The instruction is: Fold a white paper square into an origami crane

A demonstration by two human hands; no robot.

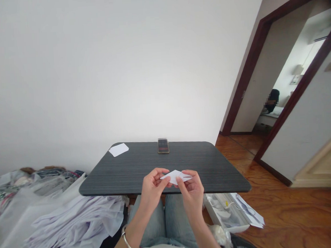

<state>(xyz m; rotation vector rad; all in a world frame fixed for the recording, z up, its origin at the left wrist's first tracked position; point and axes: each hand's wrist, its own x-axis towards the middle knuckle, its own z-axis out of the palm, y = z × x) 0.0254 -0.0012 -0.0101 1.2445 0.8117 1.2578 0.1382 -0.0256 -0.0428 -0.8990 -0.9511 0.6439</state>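
Note:
Both of my hands hold a small folded piece of white paper [175, 175] above the near edge of a dark grey table [134, 170]. My left hand [152, 186] pinches the paper's left end between thumb and fingers. My right hand [191, 188] pinches its right end. A silver bangle sits on my left wrist. My knees in blue jeans show below the hands.
A phone [163, 145] stands upright at the table's far edge, and a white sheet [118, 149] lies at the far left corner. A heap of white papers and plastic [62, 220] lies on my left. A white box [229, 210] sits on the wooden floor to my right. An open doorway [287, 94] shows a person in another room.

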